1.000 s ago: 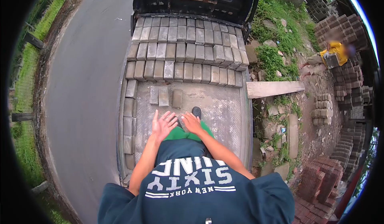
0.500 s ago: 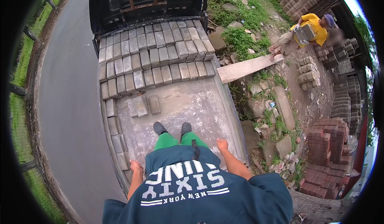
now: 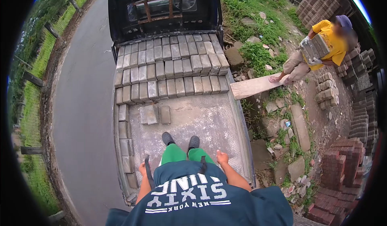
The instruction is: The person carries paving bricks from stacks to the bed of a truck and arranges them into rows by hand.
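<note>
3 loose blocks (image 3: pixel 152 114) lie toward the left edge of the bed (image 3: pixel 193 113), near the rows (image 3: pixel 175 66). My right hand (image 3: pixel 222 158), fingers curled in, hangs toward the right edge; my left hand (image 3: pixel 142 168) is by a strap (image 3: pixel 148 172), fingers too hidden to tell. A co-worker (image 3: pixel 324 44) holds more blocks (image 3: pixel 315 49).

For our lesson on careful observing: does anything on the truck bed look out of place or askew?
Yes. A few loose bricks lie on the truck bed, just short of the stacked bricks. They look out of place because the others sit packed in rows.
</note>
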The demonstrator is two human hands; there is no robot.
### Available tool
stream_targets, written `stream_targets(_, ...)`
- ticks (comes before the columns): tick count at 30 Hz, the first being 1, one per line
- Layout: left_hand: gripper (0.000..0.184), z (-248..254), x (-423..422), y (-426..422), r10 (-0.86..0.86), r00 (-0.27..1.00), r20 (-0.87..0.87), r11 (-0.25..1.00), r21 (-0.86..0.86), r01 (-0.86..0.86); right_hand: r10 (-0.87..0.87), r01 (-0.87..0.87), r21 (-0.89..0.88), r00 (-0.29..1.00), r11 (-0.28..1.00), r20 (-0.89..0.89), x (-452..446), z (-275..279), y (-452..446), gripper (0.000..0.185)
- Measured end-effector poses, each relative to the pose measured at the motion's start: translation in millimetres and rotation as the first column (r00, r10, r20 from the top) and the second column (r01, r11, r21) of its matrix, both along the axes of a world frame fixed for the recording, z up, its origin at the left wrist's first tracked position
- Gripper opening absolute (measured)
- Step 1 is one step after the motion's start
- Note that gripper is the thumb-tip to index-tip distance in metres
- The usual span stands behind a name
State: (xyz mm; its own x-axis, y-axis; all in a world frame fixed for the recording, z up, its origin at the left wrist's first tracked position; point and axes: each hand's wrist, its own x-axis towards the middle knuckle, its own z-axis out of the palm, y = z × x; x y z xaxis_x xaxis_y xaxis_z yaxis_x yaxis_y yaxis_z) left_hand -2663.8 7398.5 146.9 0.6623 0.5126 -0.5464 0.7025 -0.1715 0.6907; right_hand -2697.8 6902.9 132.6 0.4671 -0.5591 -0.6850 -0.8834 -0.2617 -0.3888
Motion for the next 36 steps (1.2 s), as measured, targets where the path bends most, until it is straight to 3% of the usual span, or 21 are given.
stream_targets(2, 0.035, -4.7, -1.8, 2.8, 0.051, 0.996, -0.071, 0.993, 0.108, -0.043, -0.007, 0.007, 0.081, 1.0, 0.997, 0.0, 9.5, -9.2, -13.2, 0.04)
stream_targets(4, 0.037, -37.1, -12.0, 9.8, -0.036, 0.999, 0.02, 0.925, 0.378, 0.026, 0.115, -0.117, 0.091, 0.993, 0.989, 0.027, 21.6, -9.9, -24.9, 0.037)
stream_targets(5, 0.036, 44.4, 5.9, -35.4, 0.091, 0.99, -0.107, 0.98, 0.186, -0.07, 0.132, -0.135, 0.093, 0.991, 0.986, 0.031, 28.3, -5.1, -28.5, 0.037)
stream_targets(7, 0.037, -7.1, -16.6, -18.9, 0.067, 0.992, -0.111, 0.989, 0.142, -0.051, -0.041, 0.032, 0.22, 0.999, 0.975, 0.032, 40.0, 12.8, -31.6, 0.023)
stream_targets(8, 0.04, -26.5, -25.2, -12.7, 0.022, 0.993, -0.116, 0.996, 0.093, -0.011, -0.025, 0.016, 0.222, 0.999, 0.975, 0.037, 43.8, 16.0, -33.1, 0.023)
stream_targets(9, 0.038, -26.5, -20.2, -20.1, -0.017, 0.959, -0.281, 0.959, 0.267, 0.096, -0.1, 0.08, 0.293, 0.994, 0.953, 0.054, 42.4, 5.5, -38.0, 0.017)
stream_targets(10, 0.038, -18.6, -14.6, -35.3, -0.006, 0.961, -0.275, 0.959, 0.27, 0.083, -0.177, 0.142, 0.365, 0.982, 0.92, 0.065, 43.0, -1.2, -39.9, 0.016)
stream_targets(13, 0.034, 2.5, -13.4, -69.3, 0.018, 0.987, -0.162, 0.975, 0.223, 0.019, -0.101, 0.066, 0.406, 0.993, 0.911, 0.066, 50.9, 9.1, -32.8, 0.022)
stream_targets(15, 0.028, -13.4, -7.8, -73.5, -0.237, 0.971, -0.017, 0.943, 0.238, 0.234, -0.054, 0.026, 0.403, 0.997, 0.915, 0.057, 58.9, 21.4, -18.6, 0.024)
stream_targets(16, 0.028, -24.9, -3.2, -72.5, -0.237, 0.971, -0.015, 0.943, 0.239, 0.233, -0.007, -0.01, 0.397, 0.999, 0.918, 0.042, 62.5, 27.9, -9.8, 0.025)
stream_targets(18, 0.027, -41.4, 9.5, -70.2, -0.254, 0.959, -0.127, 0.957, 0.11, 0.268, -0.005, -0.014, 0.433, 0.999, 0.901, 0.042, 66.6, 36.5, 6.5, 0.027)
stream_targets(22, 0.027, 6.7, 35.8, -89.8, -0.262, 0.965, -0.027, 0.964, -0.047, 0.261, 0.041, -0.067, 0.483, 0.997, 0.873, 0.063, 59.9, 46.6, 22.8, 0.03)
stream_targets(24, 0.029, 36.9, 40.8, -96.6, -0.155, 0.987, -0.035, 0.97, -0.195, 0.145, 0.021, -0.057, 0.481, 0.997, 0.875, 0.079, 46.0, 46.7, 22.1, 0.03)
stream_targets(27, 0.029, 25.9, 32.6, -86.2, -0.186, 0.979, 0.084, 0.959, -0.201, 0.199, -0.035, -0.001, 0.469, 0.997, 0.883, 0.068, 13.3, 47.5, 14.8, 0.03)
stream_targets(31, 0.028, -17.1, -2.5, -53.6, -0.163, 0.981, 0.106, 0.95, -0.252, 0.185, -0.126, 0.14, 0.404, 0.99, 0.904, -0.06, -62.1, 45.1, -0.7, 0.029)
stream_targets(32, 0.033, -15.5, -12.5, -46.1, -0.22, 0.974, 0.046, 0.958, -0.181, 0.225, -0.181, 0.197, 0.397, 0.98, 0.897, -0.077, -83.1, 43.0, -6.5, 0.029)
stream_targets(34, 0.04, -5.9, -33.8, -32.2, -0.341, 0.939, -0.041, 0.935, -0.119, 0.335, -0.102, 0.167, 0.362, 0.976, 0.917, -0.191, -128.0, 35.9, -13.2, 0.029)
stream_targets(36, 0.058, 5.2, -46.3, -22.4, -0.522, 0.796, -0.306, 0.758, 0.262, 0.597, -0.295, 0.361, 0.324, 0.926, 0.874, -0.236, -161.8, 46.8, -7.4, 0.031)
